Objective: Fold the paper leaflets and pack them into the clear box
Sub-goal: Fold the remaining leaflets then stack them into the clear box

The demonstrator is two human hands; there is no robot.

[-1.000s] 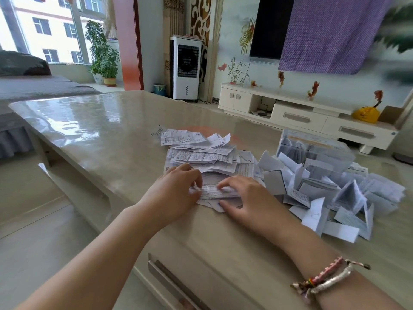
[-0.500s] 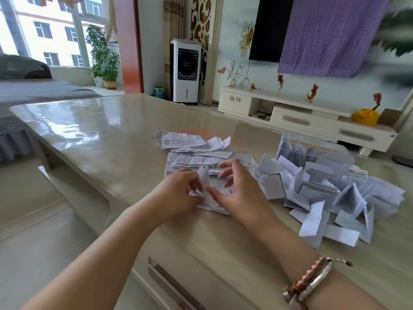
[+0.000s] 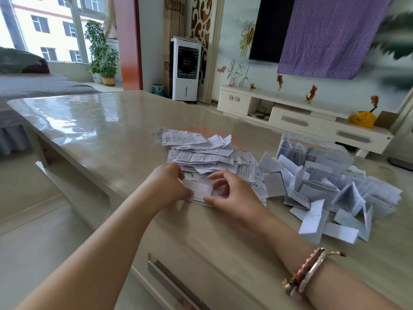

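Right now I'm seeing the box point(image 3: 312, 153) standing beyond my right hand point(image 3: 232, 193), folded leaflets showing inside. Both hands are pinching one leaflet point(image 3: 199, 189), the left hand point(image 3: 166, 184) beside it, near the table point(image 3: 93, 130) edge, with bare tabletop lying leftward.

Fine print covers the flat leaflets point(image 3: 196, 153) piled on the table point(image 3: 100, 130) and some folded ones point(image 3: 301, 198) beside them, but it is too small and blurred to read.
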